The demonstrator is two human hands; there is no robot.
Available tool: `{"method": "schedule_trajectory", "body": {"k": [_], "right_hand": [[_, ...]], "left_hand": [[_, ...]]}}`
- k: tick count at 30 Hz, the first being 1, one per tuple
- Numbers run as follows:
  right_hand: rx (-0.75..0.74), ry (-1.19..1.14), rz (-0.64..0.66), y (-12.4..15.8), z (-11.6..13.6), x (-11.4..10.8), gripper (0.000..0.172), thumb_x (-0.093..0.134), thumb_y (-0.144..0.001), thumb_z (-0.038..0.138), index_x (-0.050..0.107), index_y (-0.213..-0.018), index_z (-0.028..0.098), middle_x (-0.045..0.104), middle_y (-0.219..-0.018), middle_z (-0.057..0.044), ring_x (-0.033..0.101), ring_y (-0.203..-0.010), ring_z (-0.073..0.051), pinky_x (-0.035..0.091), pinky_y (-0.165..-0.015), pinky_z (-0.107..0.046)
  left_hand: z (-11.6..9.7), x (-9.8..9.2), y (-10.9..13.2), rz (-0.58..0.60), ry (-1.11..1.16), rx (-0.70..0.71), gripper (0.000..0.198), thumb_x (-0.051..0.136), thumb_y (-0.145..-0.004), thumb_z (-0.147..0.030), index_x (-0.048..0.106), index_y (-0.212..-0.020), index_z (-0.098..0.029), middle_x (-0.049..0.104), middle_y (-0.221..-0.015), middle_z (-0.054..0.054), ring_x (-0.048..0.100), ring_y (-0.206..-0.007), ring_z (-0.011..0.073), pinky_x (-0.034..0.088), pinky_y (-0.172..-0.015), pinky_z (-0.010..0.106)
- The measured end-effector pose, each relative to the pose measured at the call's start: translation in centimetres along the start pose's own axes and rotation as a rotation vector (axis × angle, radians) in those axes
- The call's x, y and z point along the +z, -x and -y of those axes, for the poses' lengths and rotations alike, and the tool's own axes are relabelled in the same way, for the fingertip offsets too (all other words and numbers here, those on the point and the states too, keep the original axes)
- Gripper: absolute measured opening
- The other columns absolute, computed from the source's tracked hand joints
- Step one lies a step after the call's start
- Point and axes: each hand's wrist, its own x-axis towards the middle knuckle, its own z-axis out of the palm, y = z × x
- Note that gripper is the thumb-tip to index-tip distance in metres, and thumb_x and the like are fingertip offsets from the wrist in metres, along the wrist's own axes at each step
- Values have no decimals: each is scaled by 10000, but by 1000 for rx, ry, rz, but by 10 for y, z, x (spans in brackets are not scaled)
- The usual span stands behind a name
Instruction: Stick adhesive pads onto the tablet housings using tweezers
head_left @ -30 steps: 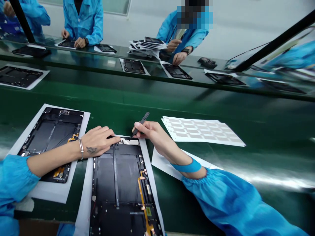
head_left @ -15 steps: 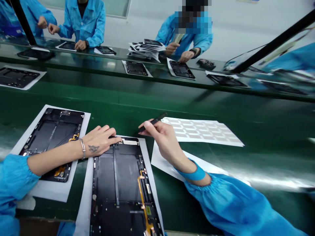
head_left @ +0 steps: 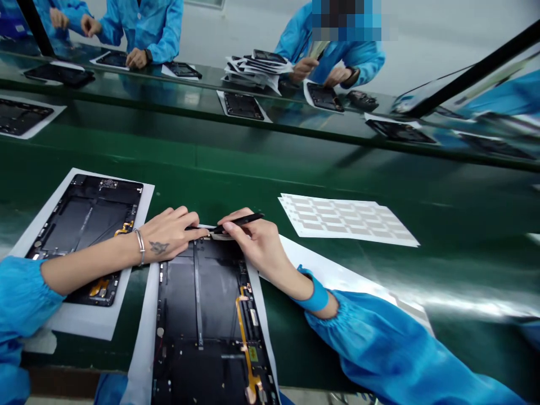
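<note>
An opened tablet housing (head_left: pixel 219 292), black inside with an orange ribbon cable, lies on white paper in front of me. My left hand (head_left: pixel 171 230) is bent over its top left edge, one finger pointing along the edge at a small whitish strip (head_left: pixel 221 237). Pinched in my right hand (head_left: pixel 259 242) is a slim black pen-like tool (head_left: pixel 242 220), its tip beside that fingertip, over the strip. Whether the tip touches the strip is hard to tell. Another opened tablet housing (head_left: pixel 90 219) is on paper to the left, partly behind my left forearm.
A sheet of grey labels (head_left: pixel 346 216) lies right of my hands on the green bench (head_left: pixel 211 169), above another white sheet (head_left: pixel 333 264). Across the bench, a shelf holds several tablet housings (head_left: pixel 243 106) and a stack (head_left: pixel 255 67). Co-workers in blue sit behind it.
My right hand has moved left and slightly down, bringing the black tool's tip to the tablet's top edge beside my left finger. My left hand stays on the tablet. The view has shifted slightly.
</note>
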Motion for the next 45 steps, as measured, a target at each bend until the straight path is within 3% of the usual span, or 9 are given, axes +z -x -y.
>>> {"method": "schedule_trajectory", "body": {"k": [7,15,20,22,27,31,36,45], "right_hand": [[-105,4,-17,6,2,2,425,515,-951,570,741,-805,240,722,-830,-92,670,-853,-251,534,-780,-393],[94,-136,13,3,-4,-7,486,585,-867,670,737,-780,216,740,-860,-84,690,-804,-241,534,-734,-362],[249,-221,-131,13,-16,-28,456,604,-869,645,725,-858,206,715,-810,-61,683,-756,-223,547,-732,-365],[158,-134,-100,19,-15,-33,422,582,-904,607,729,-871,213,719,-834,-71,679,-775,-229,545,-730,-376],[-383,163,65,29,-5,-34,185,571,-980,337,723,-1004,235,746,-891,-86,664,-869,-244,542,-777,-406],[-597,375,104,31,-4,-32,172,561,-984,212,674,-1114,216,744,-909,-89,665,-892,-245,568,-761,-405],[-709,453,74,31,-2,-33,197,573,-963,128,636,-1144,169,733,-866,-99,666,-889,-243,587,-747,-390],[-675,381,88,32,-5,-31,171,596,-952,150,674,-1100,184,747,-868,-88,674,-872,-240,584,-768,-391]], "left_hand": [[0,1,2,-5,6,-1,421,559,-897,-120,579,-1303,-230,588,-1142,87,524,-971,232,433,-769,329],[2,-7,-4,14,45,101,372,477,-917,-60,595,-1255,-161,638,-1241,98,570,-1092,223,469,-831,333],[-3,-6,-13,38,-43,53,247,470,-948,-85,648,-1107,-150,687,-1078,84,601,-946,222,491,-756,322],[-4,-3,-13,1,-38,48,280,467,-949,-77,633,-1161,-156,679,-1092,81,601,-950,219,493,-753,321],[-2,-1,-9,-51,26,66,341,459,-950,-64,607,-1235,-180,656,-1133,72,587,-976,207,488,-783,315],[-2,0,-11,-42,37,62,337,475,-949,-73,618,-1229,-193,642,-1138,73,562,-969,212,463,-763,318],[-2,8,-15,-39,30,48,314,529,-932,-91,633,-1210,-193,637,-1130,74,544,-961,218,431,-752,319],[-4,7,-14,-64,-29,81,294,529,-953,-116,616,-1224,-190,636,-1077,84,540,-909,208,407,-721,311]]}}
